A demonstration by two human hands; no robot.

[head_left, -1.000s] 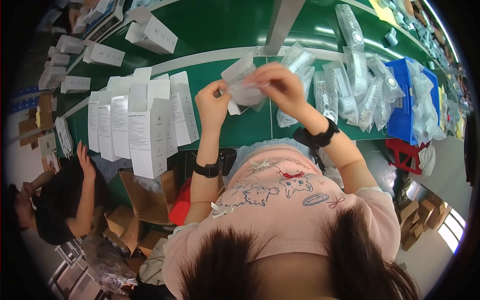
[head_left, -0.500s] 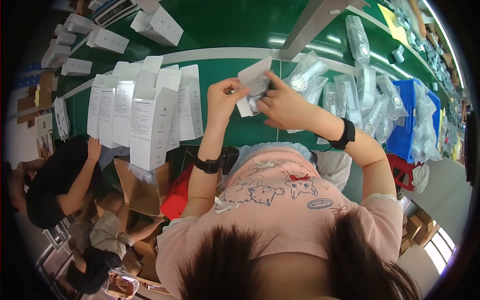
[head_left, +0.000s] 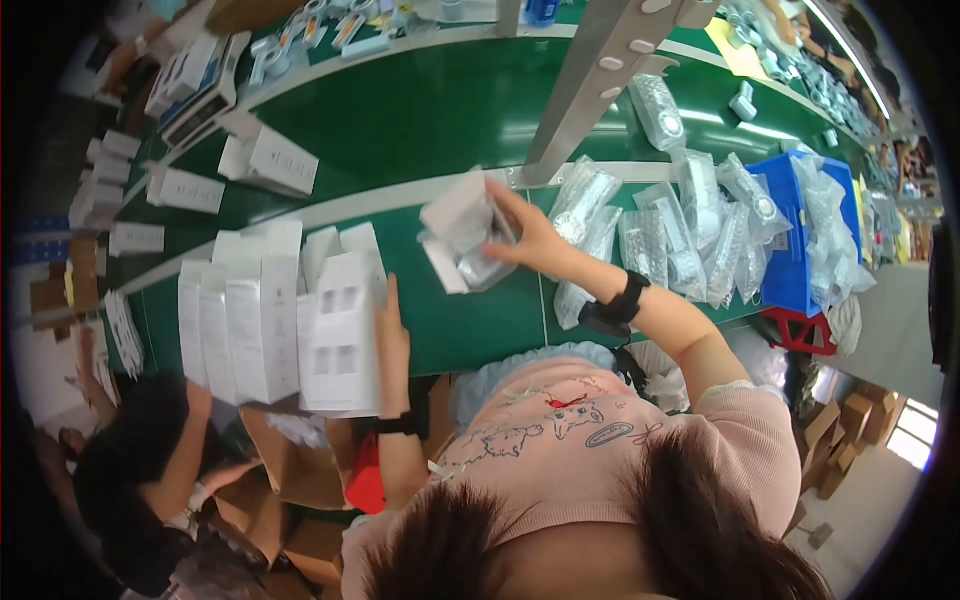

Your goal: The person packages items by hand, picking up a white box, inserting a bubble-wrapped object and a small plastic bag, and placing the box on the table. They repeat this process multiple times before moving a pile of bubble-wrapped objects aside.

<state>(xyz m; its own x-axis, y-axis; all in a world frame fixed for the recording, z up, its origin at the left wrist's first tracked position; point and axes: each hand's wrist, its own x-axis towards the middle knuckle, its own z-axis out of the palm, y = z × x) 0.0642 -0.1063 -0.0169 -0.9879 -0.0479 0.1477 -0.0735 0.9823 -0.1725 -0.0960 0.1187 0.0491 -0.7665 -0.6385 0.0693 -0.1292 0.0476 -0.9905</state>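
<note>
Right hand (head_left: 535,238) gripping bagged part (head_left: 462,243)

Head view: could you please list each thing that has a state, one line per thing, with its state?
Left hand: flat on the stack of white cardboard boxes.
Right hand: gripping a clear plastic bag with a white insert.
Clear plastic bag with a white insert: held above the green table.
Stack of white cardboard boxes: lying flat.
Blue plastic bin: filled with bagged parts.

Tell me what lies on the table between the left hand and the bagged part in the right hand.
Head view: only bare green table lies between the left hand, resting on the white boxes, and the bagged part in the right hand.
</note>
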